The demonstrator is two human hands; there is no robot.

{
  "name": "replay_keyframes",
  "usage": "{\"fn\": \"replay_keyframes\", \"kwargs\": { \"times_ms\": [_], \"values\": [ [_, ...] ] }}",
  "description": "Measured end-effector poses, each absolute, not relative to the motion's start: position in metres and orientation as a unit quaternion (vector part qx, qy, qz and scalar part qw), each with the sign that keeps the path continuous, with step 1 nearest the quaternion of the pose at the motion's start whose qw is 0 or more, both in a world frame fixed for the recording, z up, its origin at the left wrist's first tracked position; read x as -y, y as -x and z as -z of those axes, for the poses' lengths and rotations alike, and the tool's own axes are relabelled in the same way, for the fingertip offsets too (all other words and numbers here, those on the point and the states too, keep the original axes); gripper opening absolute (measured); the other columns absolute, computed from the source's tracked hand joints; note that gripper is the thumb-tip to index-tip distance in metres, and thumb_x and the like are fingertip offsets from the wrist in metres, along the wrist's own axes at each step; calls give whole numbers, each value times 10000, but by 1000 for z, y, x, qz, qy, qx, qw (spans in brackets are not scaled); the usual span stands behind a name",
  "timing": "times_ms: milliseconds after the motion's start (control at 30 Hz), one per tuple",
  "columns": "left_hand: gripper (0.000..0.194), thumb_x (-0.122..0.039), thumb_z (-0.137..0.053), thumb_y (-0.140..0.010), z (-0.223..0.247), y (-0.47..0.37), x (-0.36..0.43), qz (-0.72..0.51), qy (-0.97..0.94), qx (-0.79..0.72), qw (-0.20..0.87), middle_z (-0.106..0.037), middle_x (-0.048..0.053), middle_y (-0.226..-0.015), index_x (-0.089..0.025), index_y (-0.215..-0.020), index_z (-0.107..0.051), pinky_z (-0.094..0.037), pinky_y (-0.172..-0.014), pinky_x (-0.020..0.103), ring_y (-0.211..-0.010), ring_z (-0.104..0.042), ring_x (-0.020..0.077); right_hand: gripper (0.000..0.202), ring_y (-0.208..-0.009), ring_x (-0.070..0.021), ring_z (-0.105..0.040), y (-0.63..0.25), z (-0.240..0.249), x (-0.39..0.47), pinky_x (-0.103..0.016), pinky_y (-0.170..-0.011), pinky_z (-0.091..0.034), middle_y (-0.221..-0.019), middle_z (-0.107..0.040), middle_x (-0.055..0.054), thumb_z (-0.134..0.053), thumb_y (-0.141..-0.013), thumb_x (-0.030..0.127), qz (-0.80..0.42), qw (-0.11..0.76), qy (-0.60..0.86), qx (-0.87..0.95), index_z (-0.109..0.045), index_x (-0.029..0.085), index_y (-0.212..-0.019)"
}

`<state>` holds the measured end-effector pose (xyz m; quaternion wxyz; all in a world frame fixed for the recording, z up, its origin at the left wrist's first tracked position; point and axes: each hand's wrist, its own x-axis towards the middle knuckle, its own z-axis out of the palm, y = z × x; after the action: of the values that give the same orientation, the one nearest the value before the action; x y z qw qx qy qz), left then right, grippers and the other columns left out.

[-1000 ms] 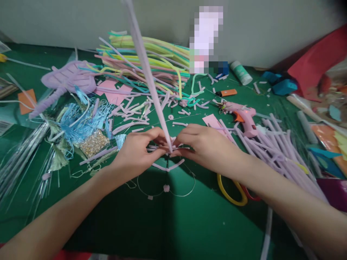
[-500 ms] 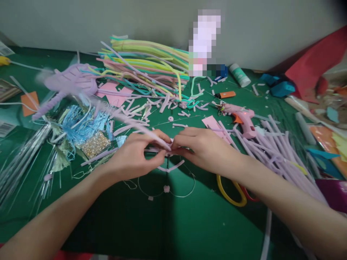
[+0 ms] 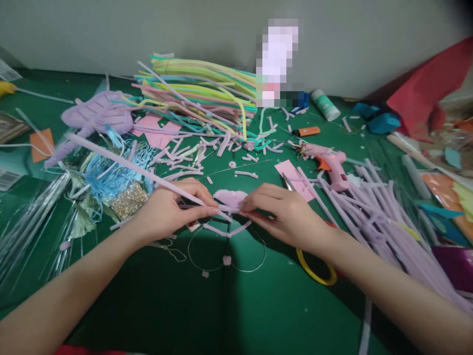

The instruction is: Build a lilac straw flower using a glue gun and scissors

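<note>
My left hand (image 3: 185,204) pinches a long lilac pipe cleaner (image 3: 140,171) between thumb and forefinger; it slants up to the far left, and its near end sticks out past my thumb. Opposite it, my right hand (image 3: 271,209) has its fingers closed on the right edge of a fluffy lilac pipe-cleaner piece (image 3: 229,198), which spans the gap between the hands. Just nearer to me lies a bent lilac strip (image 3: 227,232). Below that is a thin wire loop (image 3: 189,254) with a small pink flower-like bead (image 3: 226,260).
Scissors with a yellow handle (image 3: 314,268) lie partly under my right forearm. A pink glue gun (image 3: 334,167) and an orange lighter (image 3: 308,131) are beyond. Lilac pipe cleaners (image 3: 384,222) lie right, coloured ones (image 3: 199,84) behind; blue tassels (image 3: 107,167) and beads (image 3: 129,201) sit left.
My hands have drawn slightly apart, so the fluffy lilac piece now shows between them. The long pipe cleaner, blurred before, has swung lower at its far end.
</note>
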<state>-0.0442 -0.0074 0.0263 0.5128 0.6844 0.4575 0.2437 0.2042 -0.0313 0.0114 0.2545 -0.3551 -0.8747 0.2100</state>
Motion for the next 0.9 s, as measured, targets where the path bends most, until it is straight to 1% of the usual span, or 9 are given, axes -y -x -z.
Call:
{"fn": "replay_keyframes", "kwargs": {
  "times_ms": [133,267,333,533,667,733,800,833,900],
  "values": [
    [139,-324,-790,-729,-24,45,3,-257,-695,-461,489,-689,45,-824,-222,-685,-708,-532,-445,262,-696,-674,204,110,-876,-181,-686,-204,-6,36,-300,-771,-538,-924,-735,-87,-551,-937,124,-223,277,351,866,-646,170,-904],
    [75,-255,-758,-771,-25,32,-1,-258,-789,-350,435,-717,25,-780,-224,-715,-720,-561,-794,333,-866,-675,212,155,-889,-179,-675,-197,-7,33,-304,-778,-534,-945,-743,-74,-541,-935,109,-185,286,345,874,-663,188,-880],
    [78,-231,-709,-816,-26,26,-3,-259,-811,-326,411,-727,24,-793,-213,-740,-720,-528,-877,339,-894,-672,202,183,-878,-175,-670,-194,-9,31,-293,-764,-533,-932,-741,-67,-529,-935,105,-165,285,348,878,-671,196,-864],
    [180,-364,-669,-846,-22,24,-3,-259,-763,-457,378,-708,45,-867,-194,-787,-671,-546,-695,293,-816,-683,202,176,-823,-151,-703,-196,-9,38,-247,-730,-556,-899,-734,-57,-504,-944,104,-188,295,397,848,-651,181,-888],
    [202,-370,-674,-845,-17,33,-4,-269,-726,-461,434,-702,62,-851,-198,-751,-630,-573,-783,322,-999,-686,259,193,-878,-156,-705,-200,-4,41,-268,-785,-565,-936,-735,-54,-486,-943,90,-200,309,405,837,-637,206,-911],
    [195,-358,-679,-849,-17,35,-5,-260,-735,-453,433,-709,104,-1082,-191,-764,-626,-564,-883,360,-1127,-650,280,178,-947,-180,-688,-202,-3,39,-318,-831,-562,-983,-726,-72,-504,-940,109,-185,313,395,843,-639,214,-890],
    [199,-362,-670,-861,-20,34,-7,-234,-753,-438,431,-587,118,-1385,-188,-780,-618,-566,-904,362,-1255,-577,301,159,-1041,-211,-655,-203,-2,35,-373,-876,-548,-1082,-710,-101,-530,-936,133,-167,307,390,852,-637,217,-853],
    [210,-378,-660,-868,-21,33,-7,-217,-755,-432,442,-528,108,-1462,-190,-790,-608,-592,-842,337,-1264,-573,305,156,-1082,-221,-641,-204,-2,33,-387,-892,-541,-1133,-700,-114,-534,-935,138,-167,301,388,855,-632,216,-842],
    [235,-422,-628,-882,-24,31,-9,-180,-735,-436,488,-555,104,-1447,-203,-818,-569,-606,-582,251,-1094,-682,274,148,-1101,-218,-653,-206,-3,30,-371,-883,-548,-1188,-691,-131,-516,-943,139,-199,282,386,856,-614,207,-855]
  ]
}}
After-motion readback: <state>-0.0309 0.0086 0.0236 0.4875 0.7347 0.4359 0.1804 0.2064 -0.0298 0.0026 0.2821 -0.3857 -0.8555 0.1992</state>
